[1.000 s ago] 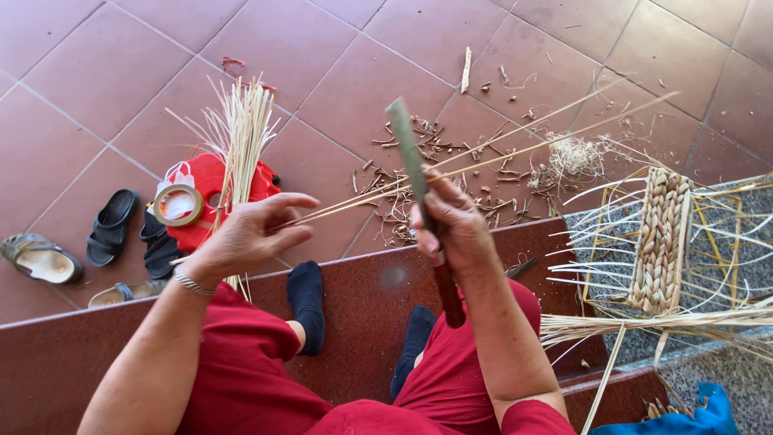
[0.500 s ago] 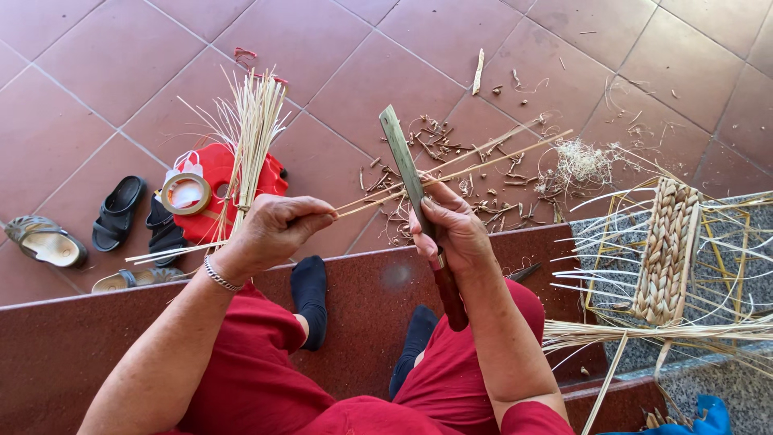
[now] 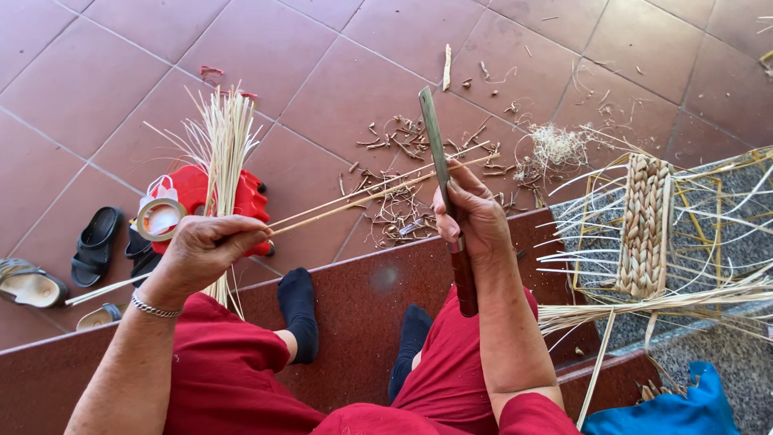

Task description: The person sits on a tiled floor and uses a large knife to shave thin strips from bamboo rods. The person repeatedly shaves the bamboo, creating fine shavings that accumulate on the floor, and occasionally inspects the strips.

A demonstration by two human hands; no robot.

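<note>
Reed strips (image 3: pixel 378 193) cross red floor tiles (image 3: pixel 322 89).

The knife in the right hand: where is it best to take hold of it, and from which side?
Grip the knife by its dark wooden handle, the end near the body, coming from the right hand side. The bare blade points away toward the floor, so fingers stay behind it.
</note>
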